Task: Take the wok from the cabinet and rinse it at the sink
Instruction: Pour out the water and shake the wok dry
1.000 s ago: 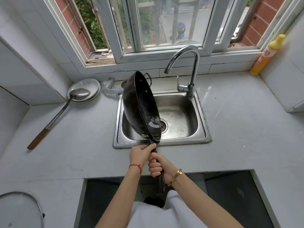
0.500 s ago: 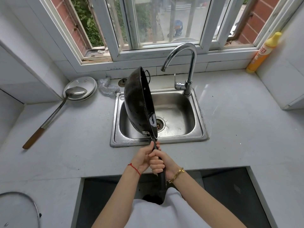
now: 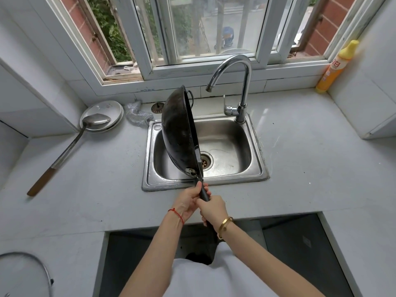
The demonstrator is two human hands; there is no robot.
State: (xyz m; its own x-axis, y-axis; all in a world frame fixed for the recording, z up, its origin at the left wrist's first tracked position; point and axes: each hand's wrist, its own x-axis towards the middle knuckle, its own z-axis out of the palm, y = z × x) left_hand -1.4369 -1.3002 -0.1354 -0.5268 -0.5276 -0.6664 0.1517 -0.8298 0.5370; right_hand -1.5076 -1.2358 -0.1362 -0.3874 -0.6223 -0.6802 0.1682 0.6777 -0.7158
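From the head camera, the one label in view is on the yellow-capped orange bottle (image 3: 334, 69) at the far right by the window, with red characters too small to read. The black wok (image 3: 179, 133), round and scuffed, is held on edge over the left half of the stainless steel sink (image 3: 256, 159), its dark underside facing left. The left hand (image 3: 188, 200) grips the long black handle near the pan, and the right hand (image 3: 213, 209) is wrapped round it just behind. A curved chrome faucet (image 3: 243, 82) stands at the sink's back rim. On the pale grey bench (image 3: 310, 168) to the left, a steel ladle (image 3: 70, 144) with a wooden grip rests its bowl on a white plate (image 3: 111, 109).
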